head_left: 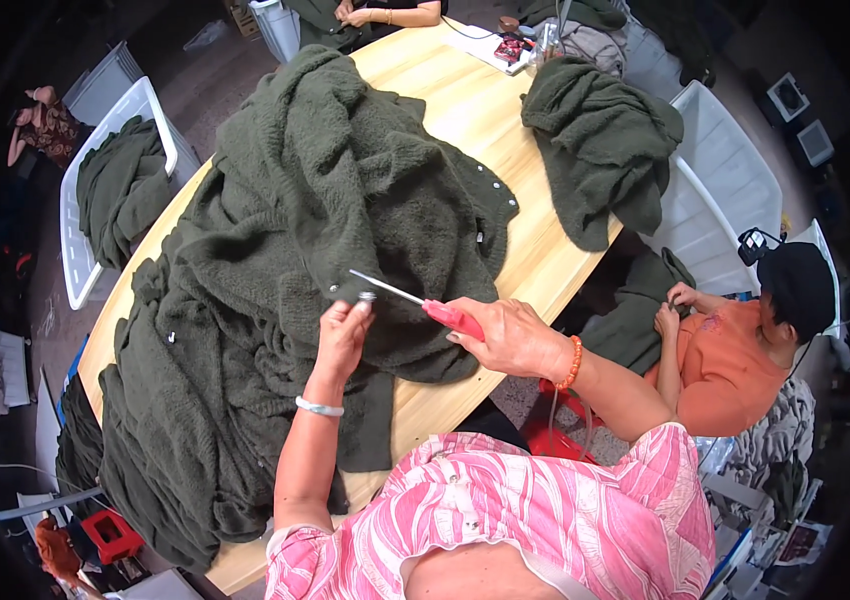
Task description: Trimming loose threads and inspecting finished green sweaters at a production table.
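My left hand [343,335] is closed in a pinch over a dark green knitted garment [385,170], with a small shiny round piece [367,296] at its fingertips. It looks like a button, but I cannot be sure. In my right hand [515,338] is a red-handled tool [457,319] with a thin metal shaft. The shaft reaches left over the cloth, its tip just above my left fingertips; whether it touches the cloth I cannot tell. Pale buttons dot the garment's edge near the table's right side.
More green knitwear [195,400] covers the left of the wooden table [465,110]; another pile [600,140] hangs over its right edge. White bins [160,115] flank the table. A person in orange [730,350] handles green cloth at the right; another person's hands [355,15] show at the far end.
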{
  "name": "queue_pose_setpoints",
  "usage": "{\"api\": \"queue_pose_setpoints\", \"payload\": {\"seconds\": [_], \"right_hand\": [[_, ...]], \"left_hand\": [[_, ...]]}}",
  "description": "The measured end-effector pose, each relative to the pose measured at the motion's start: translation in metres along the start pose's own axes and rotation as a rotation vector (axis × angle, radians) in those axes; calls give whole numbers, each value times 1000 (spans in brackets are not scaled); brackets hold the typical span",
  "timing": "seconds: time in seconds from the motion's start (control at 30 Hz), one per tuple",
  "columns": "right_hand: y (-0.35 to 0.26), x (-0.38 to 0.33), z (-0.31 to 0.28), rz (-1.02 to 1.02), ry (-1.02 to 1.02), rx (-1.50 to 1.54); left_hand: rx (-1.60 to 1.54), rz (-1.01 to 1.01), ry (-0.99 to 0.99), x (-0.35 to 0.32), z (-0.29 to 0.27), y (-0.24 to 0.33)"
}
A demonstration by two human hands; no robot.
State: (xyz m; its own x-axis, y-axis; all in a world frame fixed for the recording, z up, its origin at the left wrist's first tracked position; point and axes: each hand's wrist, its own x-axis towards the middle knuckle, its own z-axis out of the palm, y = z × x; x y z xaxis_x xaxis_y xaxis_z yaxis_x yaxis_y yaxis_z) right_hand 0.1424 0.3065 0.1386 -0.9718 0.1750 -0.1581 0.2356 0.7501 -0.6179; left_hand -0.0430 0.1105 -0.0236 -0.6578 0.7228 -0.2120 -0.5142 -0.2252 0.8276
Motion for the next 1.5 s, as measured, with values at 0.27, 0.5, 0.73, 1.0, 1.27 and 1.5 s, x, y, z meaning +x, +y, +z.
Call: {"api": "queue_pose_setpoints", "payload": {"seconds": [0.27, 0.5, 0.73, 1.0, 1.27, 1.5], "right_hand": [[15, -5, 7, 72, -70, 7], [-8, 6, -7, 10, 8, -62], [-5, 13, -14, -21, -53, -16], [7, 8, -28, 18, -60, -117], [10, 23, -29, -1, -61, 84], [16, 40, -12, -78, 160, 14]], "left_hand": [[-253, 63, 210, 35, -37, 25], [-134, 432, 455, 72, -15, 40], [1064, 746, 301, 36, 17, 31], [1653, 976, -114, 13, 23, 48], [1646, 1029, -437, 2, 44, 40], [1413, 998, -1065, -79, 126, 3]]}}
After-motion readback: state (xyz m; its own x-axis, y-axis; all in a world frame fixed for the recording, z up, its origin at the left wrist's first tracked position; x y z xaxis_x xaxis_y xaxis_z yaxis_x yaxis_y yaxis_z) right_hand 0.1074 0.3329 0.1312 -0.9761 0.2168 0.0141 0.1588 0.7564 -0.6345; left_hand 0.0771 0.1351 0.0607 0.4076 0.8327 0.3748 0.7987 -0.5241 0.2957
